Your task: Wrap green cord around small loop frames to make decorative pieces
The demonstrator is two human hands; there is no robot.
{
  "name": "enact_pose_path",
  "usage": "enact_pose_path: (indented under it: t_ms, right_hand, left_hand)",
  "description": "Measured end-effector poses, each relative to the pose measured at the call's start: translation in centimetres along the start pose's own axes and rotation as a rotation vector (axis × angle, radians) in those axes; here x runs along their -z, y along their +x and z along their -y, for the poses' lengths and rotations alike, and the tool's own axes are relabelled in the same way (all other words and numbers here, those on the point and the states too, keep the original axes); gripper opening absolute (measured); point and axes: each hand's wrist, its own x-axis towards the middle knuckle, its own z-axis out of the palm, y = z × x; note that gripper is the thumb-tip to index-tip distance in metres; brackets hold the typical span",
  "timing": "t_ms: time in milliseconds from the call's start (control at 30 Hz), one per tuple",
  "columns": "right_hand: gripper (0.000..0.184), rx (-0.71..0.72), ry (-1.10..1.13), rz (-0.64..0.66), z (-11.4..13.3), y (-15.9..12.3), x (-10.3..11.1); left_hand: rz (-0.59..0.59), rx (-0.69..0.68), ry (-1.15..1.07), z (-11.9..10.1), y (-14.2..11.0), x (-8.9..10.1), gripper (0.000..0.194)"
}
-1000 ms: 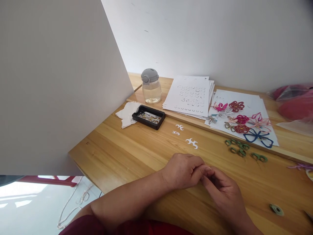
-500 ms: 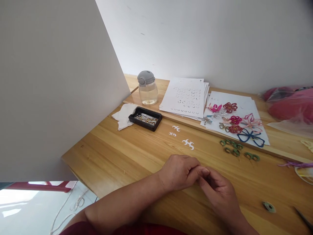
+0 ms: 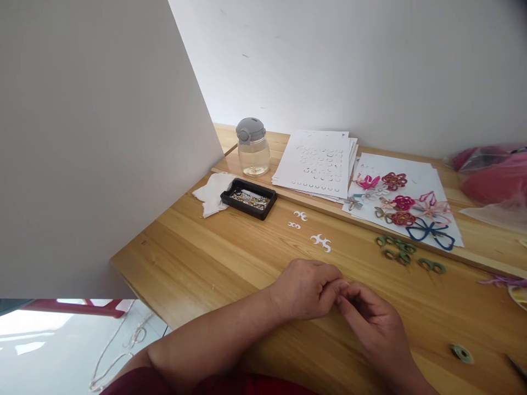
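Over the wooden table, my left hand (image 3: 307, 289) and my right hand (image 3: 373, 321) meet with fingertips pinched together. Whatever lies between them is too small or too hidden to make out. Beyond my left hand lie white paper crescent cutouts (image 3: 321, 242) in small groups. Several green rings (image 3: 397, 249), some paired, rest past my right hand. A small green roll (image 3: 461, 354) sits to the right of my right hand, with a dark pointed tool (image 3: 514, 365) partly cut off at the frame's edge.
A black tray (image 3: 248, 213) of beads stands beside white tissue (image 3: 214, 192). Behind are a lidded bottle (image 3: 254, 156) and a stack of punched paper (image 3: 308, 181). Colourful wire-like flowers (image 3: 403, 203) lie on white sheets. A grey panel (image 3: 82, 137) blocks the left; a pink bag (image 3: 494, 178) is far right.
The whole view has shifted slightly, so things appear a little further right. Both hands stay pinched together, with only a slight shift of the fingers.
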Motion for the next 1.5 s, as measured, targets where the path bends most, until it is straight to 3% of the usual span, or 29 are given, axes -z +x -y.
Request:
enact_pose_path:
  t_ms: [233, 467, 600, 833, 967, 1133, 1200, 1300, 1367, 1500]
  right_hand:
    - [0.024, -0.028, 0.041, -0.024, 1.1, -0.3, -0.3]
    - [0.02, 0.026, -0.075, -0.153, 1.8, 0.0, 0.7]
    - [0.02, 0.076, -0.205, -0.161, 1.4, 0.5, 1.5]
    - [0.019, 0.088, -0.54, -0.27, 1.8, -0.2, 0.9]
    - [0.021, 0.073, -0.409, -0.317, 1.3, 0.0, 1.3]
    - [0.028, -0.019, -0.009, -0.469, 0.4, 0.8, 1.8]
    - [0.033, -0.046, 0.09, -0.443, 0.4, 1.0, 1.8]
    - [0.037, -0.043, 0.027, -0.274, 0.6, 0.9, 1.4]
    - [0.026, 0.024, -0.065, -0.202, 0.9, 0.8, 1.1]
    - [0.007, 0.197, -0.199, -0.208, 1.0, 0.5, 1.0]
  left_hand:
    - [0.019, 0.085, -0.144, -0.6, 0.2, 0.6, 0.032]
    - [0.007, 0.26, -0.523, 0.0, 0.5, -0.2, 0.03]
    - [0.013, 0.274, -0.521, 0.2, 0.7, -0.3, 0.021]
    - [0.05, 0.271, -0.291, -0.2, 0.5, 0.1, 0.012]
    - [0.048, 0.414, -0.454, 0.1, 0.8, -0.1, 0.012]
    - [0.013, 0.614, -0.751, 0.2, 1.6, 0.2, 0.011]
    - [0.02, 0.636, -0.844, 0.1, 1.7, 0.4, 0.01]
    - [0.044, 0.62, -0.898, -0.2, 1.7, 0.4, 0.01]
    - [0.09, 0.604, -0.887, -0.2, 1.5, 0.3, 0.012]
    - [0.16, 0.545, -0.801, 0.0, 1.1, 0.0, 0.017]
